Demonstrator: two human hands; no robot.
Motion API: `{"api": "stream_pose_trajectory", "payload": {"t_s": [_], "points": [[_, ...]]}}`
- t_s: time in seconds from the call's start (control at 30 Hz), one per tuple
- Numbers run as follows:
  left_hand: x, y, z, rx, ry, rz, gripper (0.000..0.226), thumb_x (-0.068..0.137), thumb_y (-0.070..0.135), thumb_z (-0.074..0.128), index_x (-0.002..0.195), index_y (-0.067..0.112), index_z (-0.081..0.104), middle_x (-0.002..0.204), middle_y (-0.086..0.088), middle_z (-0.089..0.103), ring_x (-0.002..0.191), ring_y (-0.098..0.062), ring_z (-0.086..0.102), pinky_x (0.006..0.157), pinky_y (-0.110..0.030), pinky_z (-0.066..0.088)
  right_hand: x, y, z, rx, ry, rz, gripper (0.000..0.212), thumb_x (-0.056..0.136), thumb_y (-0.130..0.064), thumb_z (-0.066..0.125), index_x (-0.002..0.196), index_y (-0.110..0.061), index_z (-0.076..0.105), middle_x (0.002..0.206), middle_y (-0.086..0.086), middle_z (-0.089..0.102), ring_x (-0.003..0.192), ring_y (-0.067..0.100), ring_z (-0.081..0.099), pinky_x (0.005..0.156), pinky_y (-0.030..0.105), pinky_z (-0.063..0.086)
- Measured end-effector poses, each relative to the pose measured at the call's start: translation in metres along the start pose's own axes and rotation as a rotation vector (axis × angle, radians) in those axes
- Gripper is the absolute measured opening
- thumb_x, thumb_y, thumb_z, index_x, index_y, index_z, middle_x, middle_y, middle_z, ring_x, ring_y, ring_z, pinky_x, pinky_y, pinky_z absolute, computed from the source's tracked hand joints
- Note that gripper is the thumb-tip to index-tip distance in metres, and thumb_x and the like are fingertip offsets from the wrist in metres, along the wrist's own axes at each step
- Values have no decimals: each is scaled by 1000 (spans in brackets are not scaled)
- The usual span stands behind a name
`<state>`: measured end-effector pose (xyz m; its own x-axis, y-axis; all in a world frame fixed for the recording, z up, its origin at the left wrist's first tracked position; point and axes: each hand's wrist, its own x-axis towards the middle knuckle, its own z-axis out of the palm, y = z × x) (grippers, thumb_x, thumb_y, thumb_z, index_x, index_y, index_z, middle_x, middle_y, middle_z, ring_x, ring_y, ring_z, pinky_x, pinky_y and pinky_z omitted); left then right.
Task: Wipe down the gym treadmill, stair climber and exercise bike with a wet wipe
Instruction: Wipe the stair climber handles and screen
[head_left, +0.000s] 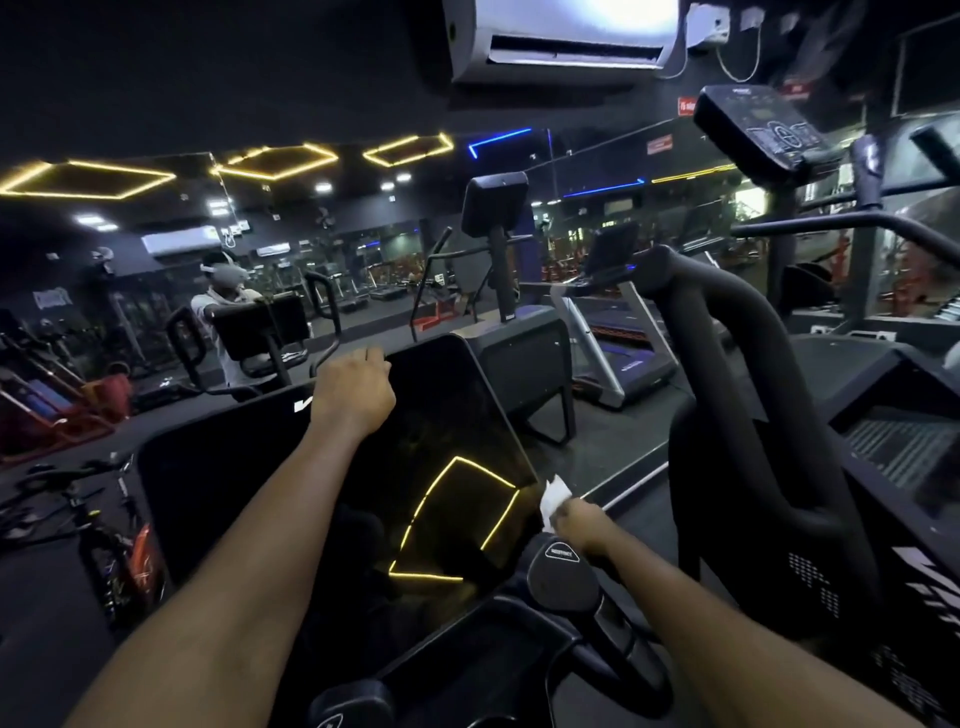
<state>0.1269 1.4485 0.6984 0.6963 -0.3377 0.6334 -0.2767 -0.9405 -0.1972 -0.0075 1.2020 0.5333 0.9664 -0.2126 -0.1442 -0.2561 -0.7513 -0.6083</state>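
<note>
Wipe (554, 500) at the edge of the bike's screen (441, 441).
The right hand (582, 525) pinched the white wipe against the screen at the panel's four o'clock, just above the resistance knob (562, 571), likely cleaning that border. The left hand (358, 395) curled over the top edge at eleven o'clock, apparently bracing the panel against the rubbing. A treadmill (628, 358) stood well apart at one o'clock.

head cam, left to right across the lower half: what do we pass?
In order: parked bicycle → left hand gripping the top edge of the dark screen → wet wipe → right hand pinching it → black handlebar → stair climber.
</note>
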Motion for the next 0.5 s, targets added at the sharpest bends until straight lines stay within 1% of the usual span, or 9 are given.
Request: {"api": "stream_pose_trajectory", "payload": {"t_s": [0.03, 0.13, 0.2, 0.27, 0.3, 0.33, 0.37, 0.43, 0.5], "points": [[-1, 2, -1, -2, -10, -7, 31, 106, 24, 37, 115, 4, 59, 112, -16, 67, 102, -34, 62, 89, -45, 46, -6, 6, 3, 0, -4, 11, 29, 103, -13, 49, 123, 2, 63, 126, 22, 64, 120, 34, 60, 88, 30, 45], [-5, 8, -7, 23, -109, -41, 39, 108, 27, 34, 132, 1, 50, 134, -20, 58, 124, -35, 53, 110, -46, 37, -18, 12, 1, 45, 117, 26, 21, 99, -13, 52, 90, -2, 67, 104, 20, 69, 107, 37, 65, 72, 29, 40], [-16, 9, -12, 26, -186, -46, 55, 109, 31, 32, 153, -1, 27, 159, -23, 31, 149, -35, 28, 125, -46, 18, -28, 8, -6, 99, 191, 34, 21, 97, -11, 51, 94, -1, 70, 104, 21, 70, 102, 38, 65, 70, 27, 38], [-39, 14, -20, -57, -218, -30, 64, 109, 32, 32, 160, 4, 5, 168, -18, 2, 156, -32, 1, 128, -45, 4, -41, 1, -17, 194, 263, 20, 21, 95, -12, 51, 85, -7, 69, 100, 21, 71, 92, 36, 64, 70, 28, 39], [-52, 18, -22, -144, -200, -29, 62, 109, 31, 32, 161, 7, 8, 169, -16, 2, 157, -29, 0, 128, -44, 7, -46, -3, -22, 241, 306, 7, 24, 95, -13, 51, 75, -11, 64, 95, 19, 71, 86, 33, 62, 68, 28, 38], [-68, 22, -26, -261, -155, -55, 57, 109, 29, 34, 160, 9, 18, 168, -14, 12, 156, -27, 8, 127, -43, 15, -51, -6, -26, 279, 354, -17, 29, 94, -13, 52, 66, -15, 58, 87, 16, 71, 81, 32, 60, 67, 30, 38], [-84, 24, -30, -375, -97, -101, 51, 109, 27, 36, 156, 11, 31, 164, -12, 28, 152, -25, 24, 122, -41, 28, -57, -12, -30, 316, 405, -52, 34, 93, -14, 53, 59, -16, 53, 76, 12, 68, 76, 31, 60, 64, 32, 37], [-111, 23, -43, -533, -9, -193, 37, 107, 25, 39, 141, 16, 53, 139, -6, 56, 123, -18, 54, 94, -33, 48, -75, -28, -35, 389, 497, -132, 42, 92, -17, 57, 51, -18, 47, 56, 2, 57, 63, 27, 57, 56, 35, 36], [-134, 21, -50, -552, 2, -233, 29, 106, 23, 40, 123, 20, 64, 116, 0, 66, 92, -8, 59, 68, -23, 43, -92, -45, -38, 416, 597, -224, 42, 89, -16, 60, 50, -20, 44, 54, -4, 52, 55, 18, 51, 51, 33, 35]]}}
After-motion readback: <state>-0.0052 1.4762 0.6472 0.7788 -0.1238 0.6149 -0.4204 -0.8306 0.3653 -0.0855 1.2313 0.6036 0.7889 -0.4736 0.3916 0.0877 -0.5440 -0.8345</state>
